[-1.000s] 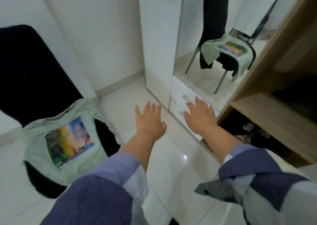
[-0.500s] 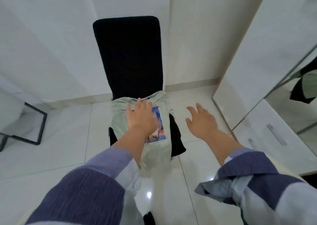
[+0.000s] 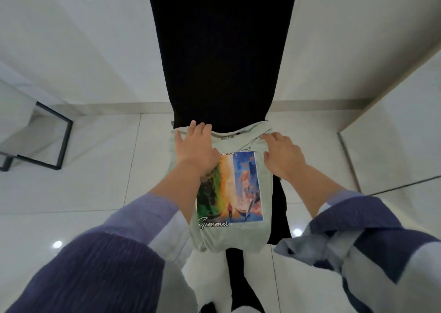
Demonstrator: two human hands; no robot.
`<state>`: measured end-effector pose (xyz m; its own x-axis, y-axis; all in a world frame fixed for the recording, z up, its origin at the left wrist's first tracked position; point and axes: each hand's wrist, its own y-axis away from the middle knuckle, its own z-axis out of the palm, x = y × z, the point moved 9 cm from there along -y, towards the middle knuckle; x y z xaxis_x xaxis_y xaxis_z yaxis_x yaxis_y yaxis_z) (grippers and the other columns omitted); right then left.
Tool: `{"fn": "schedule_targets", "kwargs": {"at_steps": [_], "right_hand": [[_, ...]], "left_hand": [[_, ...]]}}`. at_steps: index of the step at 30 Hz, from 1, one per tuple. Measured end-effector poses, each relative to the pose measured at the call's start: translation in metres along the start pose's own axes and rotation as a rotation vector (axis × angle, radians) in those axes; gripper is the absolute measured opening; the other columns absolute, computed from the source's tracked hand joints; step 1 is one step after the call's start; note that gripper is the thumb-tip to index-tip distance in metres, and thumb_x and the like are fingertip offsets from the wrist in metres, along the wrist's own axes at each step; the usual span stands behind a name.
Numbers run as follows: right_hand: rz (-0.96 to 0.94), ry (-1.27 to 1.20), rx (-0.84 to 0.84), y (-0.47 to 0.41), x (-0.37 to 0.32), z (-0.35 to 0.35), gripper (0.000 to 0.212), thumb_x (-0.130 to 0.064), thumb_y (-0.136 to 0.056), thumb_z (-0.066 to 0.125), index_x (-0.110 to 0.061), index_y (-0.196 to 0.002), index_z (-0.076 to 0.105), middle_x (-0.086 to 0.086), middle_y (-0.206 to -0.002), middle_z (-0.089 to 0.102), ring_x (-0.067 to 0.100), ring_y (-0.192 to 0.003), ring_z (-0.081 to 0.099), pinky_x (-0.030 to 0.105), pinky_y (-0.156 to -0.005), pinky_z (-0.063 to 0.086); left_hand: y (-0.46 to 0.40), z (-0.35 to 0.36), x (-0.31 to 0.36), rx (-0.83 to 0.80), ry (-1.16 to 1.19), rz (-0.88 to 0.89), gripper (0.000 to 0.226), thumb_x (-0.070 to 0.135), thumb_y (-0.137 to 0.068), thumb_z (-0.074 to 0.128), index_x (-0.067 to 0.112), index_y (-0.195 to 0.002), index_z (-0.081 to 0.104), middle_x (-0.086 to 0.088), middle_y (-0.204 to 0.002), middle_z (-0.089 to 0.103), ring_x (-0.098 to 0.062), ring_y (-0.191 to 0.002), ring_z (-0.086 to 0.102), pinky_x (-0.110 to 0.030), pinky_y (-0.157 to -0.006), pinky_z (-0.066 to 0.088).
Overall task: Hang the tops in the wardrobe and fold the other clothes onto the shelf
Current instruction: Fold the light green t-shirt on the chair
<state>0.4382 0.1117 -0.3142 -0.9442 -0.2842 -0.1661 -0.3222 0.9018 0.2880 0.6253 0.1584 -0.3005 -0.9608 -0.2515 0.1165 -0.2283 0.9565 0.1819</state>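
A pale green T-shirt (image 3: 265, 219) with a colourful "Summer" print lies spread over the seat of a black chair (image 3: 219, 50), its collar against the backrest. My left hand (image 3: 194, 150) rests flat on the shirt's left shoulder with its fingers straight. My right hand (image 3: 282, 155) is on the right shoulder, and its curled fingers dig into bunched fabric beside the collar. Black cloth (image 3: 279, 207) shows from under the shirt's right edge and hangs down in front of the seat.
The chair stands against a white wall on glossy white floor tiles. The white wardrobe side (image 3: 393, 126) rises at the right. A black metal frame (image 3: 60, 143) stands on the floor at the left.
My view swung from the wardrobe to the chair and closed in on it. Both hands went from hovering in the air down onto the shirt's shoulders.
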Motion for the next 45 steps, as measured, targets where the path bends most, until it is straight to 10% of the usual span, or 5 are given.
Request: {"fn": "schedule_targets", "kwargs": {"at_steps": [12,20,38,45], "right_hand": [[-0.1,0.132,-0.009,-0.196,0.009,0.095,0.062,0.0,-0.083,0.05,-0.019,-0.141,0.038,0.005,-0.141,0.041,0.027,-0.131,0.035,0.041,-0.101,0.037],[-0.148,0.263,0.115,-0.221,0.015,0.091,0.027,-0.01,-0.09,0.05,-0.015,-0.113,0.063,0.009,-0.116,0.055,0.03,-0.107,0.05,0.039,-0.086,0.039],[-0.098,-0.434,0.288,-0.018,-0.003,-0.097,0.016,-0.022,-0.098,0.045,-0.013,-0.105,0.056,0.002,-0.073,0.053,0.026,-0.075,0.05,0.03,-0.064,0.031],[-0.058,-0.488,0.244,0.097,-0.011,-0.181,0.019,-0.019,-0.091,0.058,-0.011,-0.108,0.062,0.004,-0.1,0.058,0.018,-0.089,0.05,0.025,-0.074,0.035]], "left_hand": [[-0.14,0.132,-0.053,-0.047,0.045,-0.115,0.066,0.019,-0.089,0.056,0.022,-0.146,0.024,-0.001,-0.148,0.034,-0.021,-0.142,0.024,-0.043,-0.114,0.025],[-0.161,0.135,-0.055,0.095,-0.107,-0.106,0.035,0.013,-0.09,0.051,0.022,-0.124,0.051,-0.001,-0.124,0.053,-0.025,-0.117,0.044,-0.04,-0.094,0.035],[-0.002,-0.077,-0.036,0.144,0.362,0.056,0.025,0.02,-0.094,0.047,0.012,-0.117,0.041,0.0,-0.099,0.041,-0.019,-0.09,0.041,-0.034,-0.074,0.037],[0.086,-0.162,-0.03,0.182,0.335,0.102,0.019,0.006,-0.087,0.053,0.01,-0.104,0.062,-0.006,-0.097,0.058,-0.021,-0.088,0.051,-0.029,-0.074,0.037]]}}
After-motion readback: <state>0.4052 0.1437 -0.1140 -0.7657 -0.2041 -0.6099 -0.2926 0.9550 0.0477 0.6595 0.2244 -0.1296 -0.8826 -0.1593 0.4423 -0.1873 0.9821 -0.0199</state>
